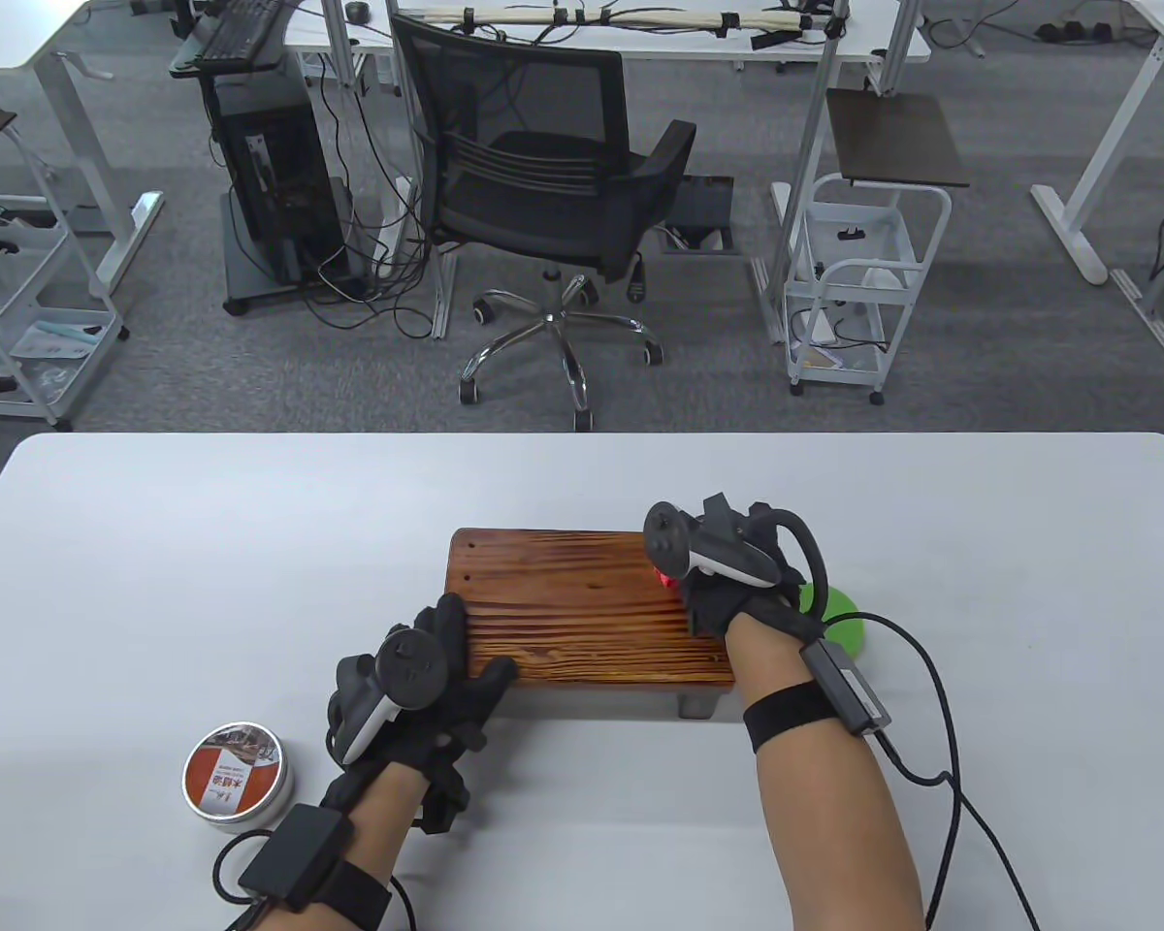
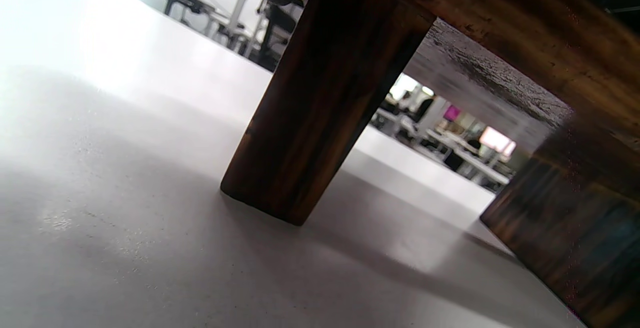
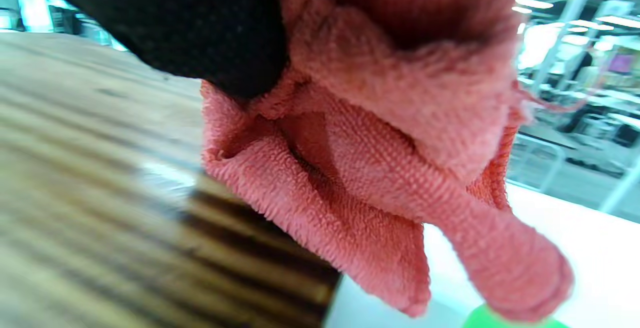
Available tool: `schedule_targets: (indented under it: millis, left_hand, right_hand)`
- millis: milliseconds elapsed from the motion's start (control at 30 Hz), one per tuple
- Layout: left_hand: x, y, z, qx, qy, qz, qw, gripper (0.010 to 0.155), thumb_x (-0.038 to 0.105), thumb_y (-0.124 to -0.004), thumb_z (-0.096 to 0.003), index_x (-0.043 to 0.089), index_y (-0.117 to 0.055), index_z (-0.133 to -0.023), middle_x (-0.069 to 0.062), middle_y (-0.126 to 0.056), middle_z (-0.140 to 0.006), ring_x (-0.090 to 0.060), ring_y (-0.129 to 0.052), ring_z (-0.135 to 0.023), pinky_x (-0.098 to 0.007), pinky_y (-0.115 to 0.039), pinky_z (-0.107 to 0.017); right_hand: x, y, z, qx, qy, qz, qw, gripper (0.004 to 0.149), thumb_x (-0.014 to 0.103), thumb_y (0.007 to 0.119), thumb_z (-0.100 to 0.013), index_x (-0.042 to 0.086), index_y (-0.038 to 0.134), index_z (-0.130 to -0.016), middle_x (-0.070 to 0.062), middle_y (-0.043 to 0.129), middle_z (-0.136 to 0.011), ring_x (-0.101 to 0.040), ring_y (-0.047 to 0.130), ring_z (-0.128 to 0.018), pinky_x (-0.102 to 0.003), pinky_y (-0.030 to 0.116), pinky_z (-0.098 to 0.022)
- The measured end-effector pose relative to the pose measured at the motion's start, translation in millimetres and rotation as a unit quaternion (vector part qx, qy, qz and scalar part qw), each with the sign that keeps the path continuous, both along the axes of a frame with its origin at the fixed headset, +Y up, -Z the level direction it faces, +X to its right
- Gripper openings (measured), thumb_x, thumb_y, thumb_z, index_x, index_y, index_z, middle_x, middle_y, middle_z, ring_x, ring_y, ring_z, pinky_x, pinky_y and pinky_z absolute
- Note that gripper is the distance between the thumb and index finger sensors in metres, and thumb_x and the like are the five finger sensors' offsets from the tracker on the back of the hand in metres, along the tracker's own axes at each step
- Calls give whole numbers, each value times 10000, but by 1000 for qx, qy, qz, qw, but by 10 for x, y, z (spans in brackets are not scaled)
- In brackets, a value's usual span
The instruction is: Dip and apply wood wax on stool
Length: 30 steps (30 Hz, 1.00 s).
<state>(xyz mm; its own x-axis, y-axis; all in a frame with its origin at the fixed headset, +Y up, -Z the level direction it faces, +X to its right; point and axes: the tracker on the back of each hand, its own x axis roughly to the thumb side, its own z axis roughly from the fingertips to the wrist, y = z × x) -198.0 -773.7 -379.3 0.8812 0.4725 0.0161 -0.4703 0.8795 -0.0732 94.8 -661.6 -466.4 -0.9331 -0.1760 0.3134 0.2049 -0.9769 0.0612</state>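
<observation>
The stool stands mid-table and blocks the middle. The left hand rests on its near left corner, the right hand over its far right corner with a pink cloth. A wax tin sits near the left forearm, a green lid just beside the stool's right end. Beneath the seat, open room shows between the legs. Bare table stretches far left and far right.

White table is carrying stool; wax tin lying near-left of it, green lid right.
</observation>
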Motion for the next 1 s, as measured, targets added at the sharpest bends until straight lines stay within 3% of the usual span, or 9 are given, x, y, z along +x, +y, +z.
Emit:
schedule_targets:
  millis: [133, 400, 667, 867, 1000]
  left_hand:
    - [1, -1, 0, 1, 0, -1, 1000, 1044, 833, -628, -459, 247, -174, -1194, -206, -344, -1279, -562, -306, -1117, -838, -273, -667]
    - [3, -4, -3, 0, 0, 0, 1000, 1050, 835, -628, -457, 243, -169, -1193, -209, -344, -1278, -563, -306, -1117, -838, -274, -667]
    - [5, -4, -4, 0, -1, 0, 1000, 1053, 835, -627, -458, 240, -165, -1193, -211, -345, -1277, -562, -306, -1117, -839, -273, -666]
    - [5, -5, -3, -1, 0, 0, 1000, 1053, 835, -627, -458, 240, -165, -1194, -211, -343, -1278, -564, -305, -1117, -839, -273, -666]
    - [6, -6, -3, 0, 0, 1, 1000, 1052, 836, -627, -457, 242, -165, -1192, -209, -344, -1277, -562, -307, -1117, -838, -274, -667]
  right_hand:
    - [11, 18, 41, 4, 6, 4, 1000, 655, 398, 932, -416, 238, 759, -1027, -38, 877, -960, -291, 879, -809, -685, 547, -747]
    - [179, -45, -129, 59, -70, 6, 996, 654, 403, 925, -414, 235, 759, -1024, -39, 880, -949, -295, 880, -801, -682, 555, -734]
    - [92, -66, 142, 51, -10, 13, 999, 655, 399, 932, -414, 221, 763, -1021, -45, 883, -948, -295, 882, -801, -680, 557, -738]
    - [188, -71, 155, 68, -23, -20, 997, 650, 404, 928, -414, 238, 756, -1019, -34, 874, -952, -290, 876, -807, -679, 558, -734]
    - [405, 12, 262, 130, -17, -60, 990, 649, 411, 928, -405, 235, 765, -1007, -36, 884, -935, -287, 887, -788, -673, 574, -725]
